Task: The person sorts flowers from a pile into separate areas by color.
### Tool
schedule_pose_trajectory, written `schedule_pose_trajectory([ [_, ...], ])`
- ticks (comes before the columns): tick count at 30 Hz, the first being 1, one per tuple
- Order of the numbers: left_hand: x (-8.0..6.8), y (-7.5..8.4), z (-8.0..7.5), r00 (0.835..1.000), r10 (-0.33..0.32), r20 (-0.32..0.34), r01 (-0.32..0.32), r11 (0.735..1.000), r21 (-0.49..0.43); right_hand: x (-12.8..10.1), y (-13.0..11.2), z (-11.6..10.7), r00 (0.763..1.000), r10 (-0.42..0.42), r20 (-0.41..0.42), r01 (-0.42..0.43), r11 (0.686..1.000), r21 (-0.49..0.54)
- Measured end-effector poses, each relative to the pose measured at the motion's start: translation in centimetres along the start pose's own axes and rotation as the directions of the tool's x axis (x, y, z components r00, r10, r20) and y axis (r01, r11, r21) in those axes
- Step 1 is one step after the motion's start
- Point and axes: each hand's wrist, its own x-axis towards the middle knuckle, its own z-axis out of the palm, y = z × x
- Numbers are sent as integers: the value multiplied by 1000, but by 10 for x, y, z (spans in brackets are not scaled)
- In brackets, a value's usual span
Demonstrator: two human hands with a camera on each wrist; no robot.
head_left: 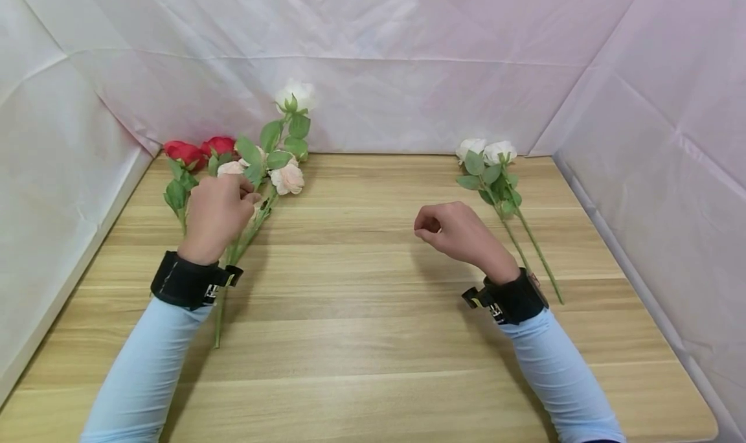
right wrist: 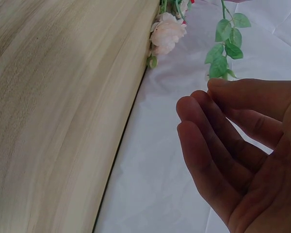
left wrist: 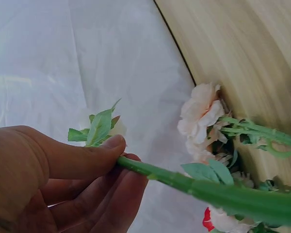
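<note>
A green stem (head_left: pixel 241 245) is pinched by the left hand (head_left: pixel 215 216) near the desk's (head_left: pixel 373 339) left edge, its length running toward the far-left corner. The right hand (head_left: pixel 457 232), loosely curled and empty, is held mid-desk, farther away.

Stems near the counter's left edge partly hidden behind the left hand (head_left: pixel 214 215), red roses (head_left: pixel 195 150) half covered by leaves, green stem (left wrist: pixel 218 190) blurred and cut off by the left wrist view's right edge, right hand (right wrist: pixel 242 150) cropped at the right wrist view's corner.
</note>
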Motion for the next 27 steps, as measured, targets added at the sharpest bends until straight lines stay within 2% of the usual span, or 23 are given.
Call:
schedule_pose_trajectory([
  [17, 1, 8, 0, 999, 37, -16, -37, 999, -2, 1, 0, -1, 1000, 0, -4, 0, 1000, -7],
  [21, 1, 11, 2, 999, 53, 10, -53, 999, -9, 1, -1, -1, 1000, 5, 5, -5, 1000, -4],
  [27, 2, 15, 3, 993, 79, 85, -72, 994, -76, 2, -2, 0, 1000, 11, 14, -11, 1000, 3],
])
